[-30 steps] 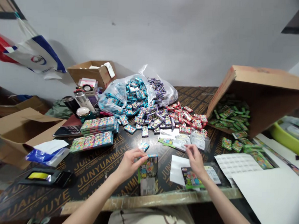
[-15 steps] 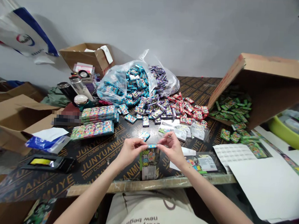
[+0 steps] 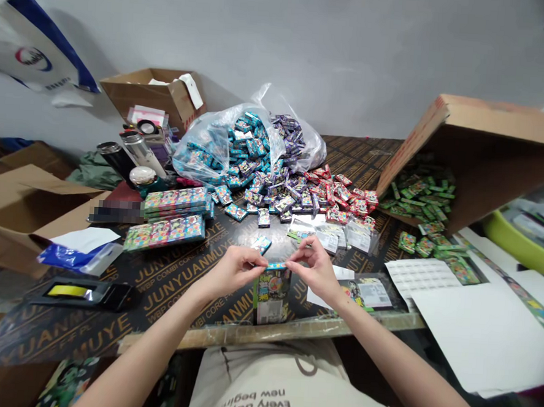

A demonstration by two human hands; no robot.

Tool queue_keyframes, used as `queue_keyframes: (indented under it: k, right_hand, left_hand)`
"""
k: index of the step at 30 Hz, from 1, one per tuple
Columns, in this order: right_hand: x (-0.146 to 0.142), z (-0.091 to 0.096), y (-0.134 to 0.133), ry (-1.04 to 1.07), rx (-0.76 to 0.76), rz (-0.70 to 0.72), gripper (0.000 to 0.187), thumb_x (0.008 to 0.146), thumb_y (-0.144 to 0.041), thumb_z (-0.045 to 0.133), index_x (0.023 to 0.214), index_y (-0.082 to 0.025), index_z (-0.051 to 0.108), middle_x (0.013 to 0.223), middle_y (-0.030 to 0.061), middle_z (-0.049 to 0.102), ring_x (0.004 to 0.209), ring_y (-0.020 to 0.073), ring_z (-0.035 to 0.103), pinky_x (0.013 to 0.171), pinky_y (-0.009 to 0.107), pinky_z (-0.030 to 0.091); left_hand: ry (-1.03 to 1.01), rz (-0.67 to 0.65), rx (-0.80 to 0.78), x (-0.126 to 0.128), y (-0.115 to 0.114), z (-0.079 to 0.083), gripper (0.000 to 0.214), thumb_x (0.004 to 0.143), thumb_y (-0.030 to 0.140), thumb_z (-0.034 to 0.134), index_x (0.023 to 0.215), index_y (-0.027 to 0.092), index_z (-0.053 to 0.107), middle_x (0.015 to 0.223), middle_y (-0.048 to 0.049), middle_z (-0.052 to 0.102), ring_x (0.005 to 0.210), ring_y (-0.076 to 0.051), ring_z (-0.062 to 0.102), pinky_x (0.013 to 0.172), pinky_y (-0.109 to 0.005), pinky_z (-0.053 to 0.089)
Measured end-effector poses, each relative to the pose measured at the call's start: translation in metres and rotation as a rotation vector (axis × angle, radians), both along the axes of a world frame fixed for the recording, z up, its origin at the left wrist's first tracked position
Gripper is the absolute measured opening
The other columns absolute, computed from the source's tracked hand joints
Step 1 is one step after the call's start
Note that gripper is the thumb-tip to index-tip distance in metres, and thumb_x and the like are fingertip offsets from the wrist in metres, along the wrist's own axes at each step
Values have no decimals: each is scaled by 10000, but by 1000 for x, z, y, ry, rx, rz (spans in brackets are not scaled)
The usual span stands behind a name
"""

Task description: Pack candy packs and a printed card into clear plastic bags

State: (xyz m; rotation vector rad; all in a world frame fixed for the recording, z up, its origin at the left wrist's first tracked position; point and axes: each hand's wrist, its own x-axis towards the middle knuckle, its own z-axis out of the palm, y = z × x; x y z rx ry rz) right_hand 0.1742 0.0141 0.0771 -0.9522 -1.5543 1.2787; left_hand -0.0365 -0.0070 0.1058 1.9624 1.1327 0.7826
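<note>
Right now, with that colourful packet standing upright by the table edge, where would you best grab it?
Probably at the top strip, coming from above. The packet stands upright and thin, its base on the table, so the top is the free part. The left hand and right hand pinch its two upper corners.

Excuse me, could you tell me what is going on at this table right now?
A person's left hand and right hand pinch the top edge of a small colourful upright packet near the front of the dark printed table. Behind it, blue, purple and red packets spill from a clear plastic bag; green ones lie by a tipped cardboard box.
</note>
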Motion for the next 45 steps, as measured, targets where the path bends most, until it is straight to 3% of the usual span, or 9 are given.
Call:
queue_keyframes:
  k: [5, 8, 14, 19, 24, 31, 39, 43, 45]
  right_hand:
    - [8, -9, -10, -163, 298, -21, 151, 773, -256, 571, 880, -226, 469, 811, 32, 624, 773, 177, 617, 753, 334, 471]
    - [14, -8, -13, -175, 320, 27, 165, 809, -260, 526, 966, -234, 482, 864, 44, 624, 819, 187, 613, 781, 345, 462]
    - [17, 32, 13, -266, 360, -82, 136, 738, -315, 622, 792, -214, 549, 821, 38, 575, 817, 188, 534, 795, 359, 416]
    - [3, 59, 35, -244, 244, 232, 158, 711, -315, 636, 669, -180, 565, 713, 18, 595, 694, 155, 548, 685, 316, 434]
    - [-14, 58, 43, -273, -1, 537, 176, 640, -240, 666, 742, -164, 544, 574, -34, 571, 508, 94, 516, 498, 215, 387]
    - [-27, 50, 48, -399, 70, 671, 323, 651, -191, 630, 931, -204, 469, 551, -87, 536, 471, 70, 476, 466, 177, 356]
    - [-32, 44, 50, -461, 183, 673, 328, 661, -166, 608, 950, -221, 464, 545, -94, 507, 485, 78, 465, 484, 183, 347]
    - [-30, 34, 50, -435, 158, 467, 447, 565, -210, 716, 947, -218, 483, 563, -90, 482, 500, 78, 438, 476, 182, 316]
    - [-29, 23, 47, -361, 16, 385, 481, 529, -263, 752, 931, -211, 493, 562, -87, 467, 492, 75, 418, 466, 183, 307]
  left_hand:
    - [89, 59, 214, 4, -9, -8, 152, 783, 259, 556, 768, 154, 666, 764, -58, 654, 696, -137, 586, 680, -238, 440]
    - [152, 93, 279, 9, -16, -16, 183, 826, 226, 488, 882, 177, 654, 787, -51, 633, 702, -129, 574, 666, -229, 432]
    - [203, 140, 335, 16, -23, -23, 236, 841, 195, 436, 944, 199, 649, 852, -64, 597, 752, -139, 559, 658, -232, 424]
    - [54, 233, 283, 20, -20, -26, 161, 807, 158, 481, 798, 169, 641, 779, -52, 606, 703, -136, 565, 657, -243, 437]
    - [-40, 316, 270, 20, -19, -24, 58, 728, 142, 558, 682, 164, 587, 729, -45, 630, 713, -157, 588, 694, -274, 451]
    - [-9, 274, 252, 20, -22, -16, 80, 701, 121, 515, 731, 165, 575, 792, -52, 620, 751, -165, 581, 714, -290, 445]
    - [-46, 419, 266, 30, -18, -27, 121, 698, 234, 622, 615, 169, 563, 697, -32, 623, 682, -149, 577, 652, -268, 435]
    - [-83, 468, 213, 30, -20, -33, 108, 697, 240, 631, 640, 166, 577, 699, -30, 622, 692, -150, 581, 669, -271, 444]
    - [-178, 529, 127, 32, -22, -41, 126, 671, 250, 657, 741, 164, 596, 747, -33, 631, 728, -157, 592, 691, -274, 462]
